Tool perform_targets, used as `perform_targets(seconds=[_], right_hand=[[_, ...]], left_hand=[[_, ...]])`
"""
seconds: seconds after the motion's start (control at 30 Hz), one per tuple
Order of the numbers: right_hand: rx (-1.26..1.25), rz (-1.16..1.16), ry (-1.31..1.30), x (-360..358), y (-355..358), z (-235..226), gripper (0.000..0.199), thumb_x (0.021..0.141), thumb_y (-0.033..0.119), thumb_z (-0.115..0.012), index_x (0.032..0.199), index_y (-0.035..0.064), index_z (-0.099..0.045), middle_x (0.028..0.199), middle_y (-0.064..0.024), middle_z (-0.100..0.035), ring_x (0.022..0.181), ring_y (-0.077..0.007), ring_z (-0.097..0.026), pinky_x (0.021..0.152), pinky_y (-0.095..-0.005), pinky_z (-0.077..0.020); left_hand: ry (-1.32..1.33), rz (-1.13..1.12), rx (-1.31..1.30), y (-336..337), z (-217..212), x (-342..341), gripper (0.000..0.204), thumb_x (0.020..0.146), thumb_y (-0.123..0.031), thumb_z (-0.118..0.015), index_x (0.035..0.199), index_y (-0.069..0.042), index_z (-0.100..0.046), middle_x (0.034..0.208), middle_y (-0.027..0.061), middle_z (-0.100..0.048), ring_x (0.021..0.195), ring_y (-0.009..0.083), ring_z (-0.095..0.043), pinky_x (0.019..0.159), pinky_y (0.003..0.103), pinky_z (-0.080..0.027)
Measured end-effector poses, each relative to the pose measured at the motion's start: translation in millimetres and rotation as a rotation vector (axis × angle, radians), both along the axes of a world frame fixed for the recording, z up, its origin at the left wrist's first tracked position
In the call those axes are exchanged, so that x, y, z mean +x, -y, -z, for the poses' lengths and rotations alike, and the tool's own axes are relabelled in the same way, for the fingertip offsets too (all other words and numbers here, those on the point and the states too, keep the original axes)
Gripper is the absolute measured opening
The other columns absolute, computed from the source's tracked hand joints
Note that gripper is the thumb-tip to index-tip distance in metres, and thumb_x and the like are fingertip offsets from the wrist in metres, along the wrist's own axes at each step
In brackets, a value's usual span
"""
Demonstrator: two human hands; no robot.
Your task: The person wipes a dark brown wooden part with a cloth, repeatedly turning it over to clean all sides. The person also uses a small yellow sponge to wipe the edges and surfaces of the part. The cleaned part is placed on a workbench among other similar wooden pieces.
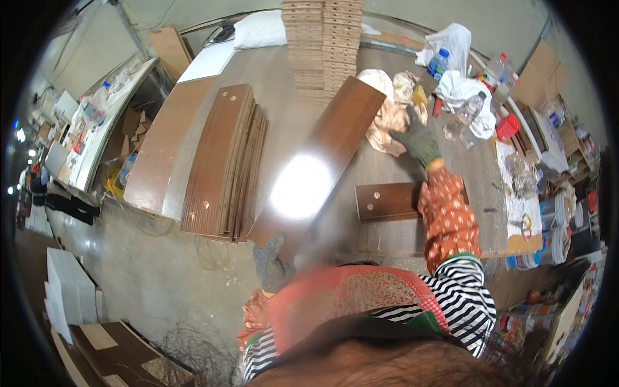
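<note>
Steadying the long board while I reach for the rags

My gloved left hand (271, 261) grips the near end of the long brown board (319, 161), bracing it; my gloved right hand (418, 143) rests spread on the crumpled cloth (387, 122) beyond it, beside stacked panels (222, 164).

Bright overhead light; strong glare patch on long brown board (322, 161); fisheye bending, dark rim; bottom blurred.
</note>
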State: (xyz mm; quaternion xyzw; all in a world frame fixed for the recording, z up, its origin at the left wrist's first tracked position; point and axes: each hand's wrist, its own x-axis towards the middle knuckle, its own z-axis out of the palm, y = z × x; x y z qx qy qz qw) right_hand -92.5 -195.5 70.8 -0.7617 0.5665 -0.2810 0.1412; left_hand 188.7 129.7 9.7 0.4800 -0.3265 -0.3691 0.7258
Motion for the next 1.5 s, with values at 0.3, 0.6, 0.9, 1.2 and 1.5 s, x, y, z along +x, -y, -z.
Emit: perform_targets(seconds=[0.3,0.6,0.9,1.2,1.5], right_hand=[[0.869,-0.545,1.026,50,-116,-53,0.041,0.093,0.014,-0.070,0.124,-0.0075,-0.055,0.089,-0.0139,-0.070,0.056,-0.0186,-0.065,0.046,-0.0301,-0.0557],[-0.175,-0.557,0.646,104,-84,-119,0.025,0.094,0.010,-0.068,0.117,0.0001,-0.069,0.097,-0.0088,-0.075,0.075,-0.0174,-0.070,0.067,-0.0301,-0.0557],[-0.758,-1.041,0.097,268,-59,-80,0.061,0.088,0.014,-0.072,0.146,0.0041,-0.053,0.135,-0.0181,-0.065,0.118,-0.0345,-0.066,0.099,-0.0387,-0.0543],[-0.881,-0.986,-0.238,322,-82,-5,0.046,0.093,0.010,-0.052,0.138,-0.0001,-0.055,0.129,-0.0238,-0.063,0.105,-0.0345,-0.066,0.083,-0.0458,-0.0546],[-0.587,-0.699,-0.175,219,-163,-10,0.057,0.093,0.014,-0.052,0.148,-0.0009,-0.048,0.145,-0.0244,-0.055,0.129,-0.0386,-0.057,0.103,-0.0471,-0.0503]], left_hand=[[0.509,0.148,-0.060,13,-23,13,0.056,0.088,-0.012,-0.073,0.136,0.007,-0.053,0.126,0.0215,-0.066,0.109,0.0380,-0.068,0.093,0.046,-0.059],[0.278,0.009,0.036,-17,-34,22,0.028,0.100,-0.009,-0.054,0.121,0.005,-0.068,0.118,0.0165,-0.068,0.111,0.0279,-0.068,0.090,0.038,-0.058],[0.562,-0.423,0.071,-68,20,34,0.031,0.093,-0.006,-0.060,0.122,0.001,-0.069,0.115,0.0196,-0.070,0.103,0.0324,-0.070,0.086,0.040,-0.059],[-0.026,-0.529,0.078,-92,6,27,0.038,0.099,-0.010,-0.060,0.129,0.013,-0.058,0.109,0.0195,-0.072,0.090,0.0266,-0.073,0.081,0.037,-0.062],[0.134,-0.168,0.287,-60,-31,21,0.035,0.098,-0.010,-0.063,0.127,0.010,-0.063,0.116,0.0178,-0.069,0.092,0.0235,-0.070,0.083,0.032,-0.058]])
